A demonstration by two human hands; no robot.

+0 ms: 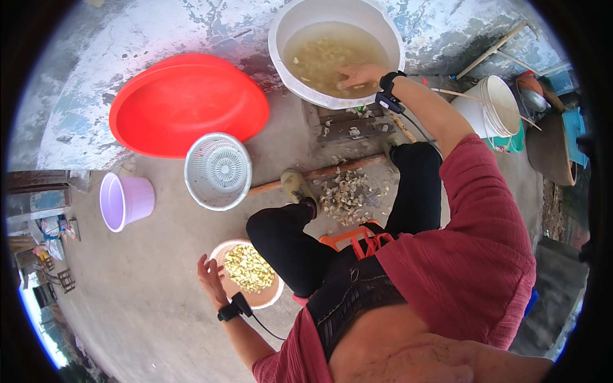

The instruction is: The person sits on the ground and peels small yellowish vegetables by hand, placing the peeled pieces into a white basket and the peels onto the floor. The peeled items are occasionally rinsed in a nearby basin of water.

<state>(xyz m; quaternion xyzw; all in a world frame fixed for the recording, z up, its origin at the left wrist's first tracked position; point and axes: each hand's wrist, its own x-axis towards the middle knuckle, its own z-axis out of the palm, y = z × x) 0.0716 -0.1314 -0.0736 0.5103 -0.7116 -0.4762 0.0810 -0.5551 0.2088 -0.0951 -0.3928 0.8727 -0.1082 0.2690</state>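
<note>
My right hand (362,75) dips into cloudy water in a large white plastic basin (392,33). Yellowish kernels (318,52) lie under the water around its fingers; the fingertips are blurred, so I cannot tell whether they hold any. At lower left, my left hand (210,277) is at the left rim of a pink plastic basket (261,299), fingers apart and holding nothing visible. Pale yellow-green kernels (249,268) fill much of that basket, which rests on the floor beside my bent left leg. Both wrists wear black straps with small devices and cables.
A red oval tub (187,105) leans by the peeling wall. Near it stand a grey-white colander (218,172) and a purple bucket (127,201). Pale shells (349,196) litter the floor between my feet, by a wooden pole (335,166). White buckets (488,105) stand at right.
</note>
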